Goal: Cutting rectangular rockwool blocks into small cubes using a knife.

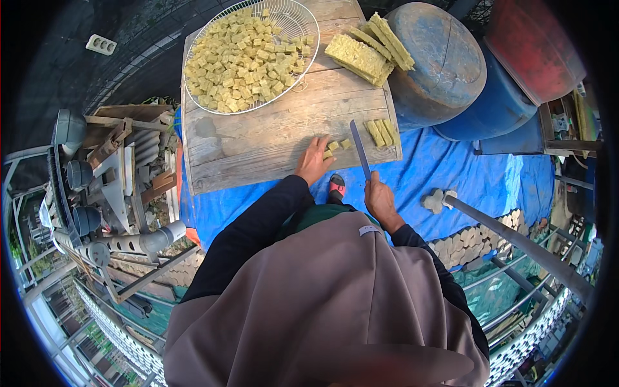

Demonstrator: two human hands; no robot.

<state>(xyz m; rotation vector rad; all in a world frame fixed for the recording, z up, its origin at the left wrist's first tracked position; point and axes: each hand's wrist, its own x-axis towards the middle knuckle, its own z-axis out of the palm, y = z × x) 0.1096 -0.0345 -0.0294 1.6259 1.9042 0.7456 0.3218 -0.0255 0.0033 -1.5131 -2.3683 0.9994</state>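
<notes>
My right hand (381, 197) grips a long knife (360, 147) by its handle, the blade pointing away from me over the front part of the wooden table (242, 155). My left hand (314, 159) rests near the table's front edge, its fingertips beside a few small yellowish cubes (345, 143) of fibrous material. To the right of the blade lie several cut strips (381, 133) of the same material, side by side. A round white wire basket (309, 67) at the back left holds a heap of cubes (242, 58). Thick slabs (360, 55) are stacked at the back right.
Blue plastic barrels (437, 63) and a red tub (534, 48) stand right of the table. A blue tarpaulin (435, 169) covers the ground below. A pole (517, 244) stands at the right. Scrap wood (157, 186) and pipes lie at the left.
</notes>
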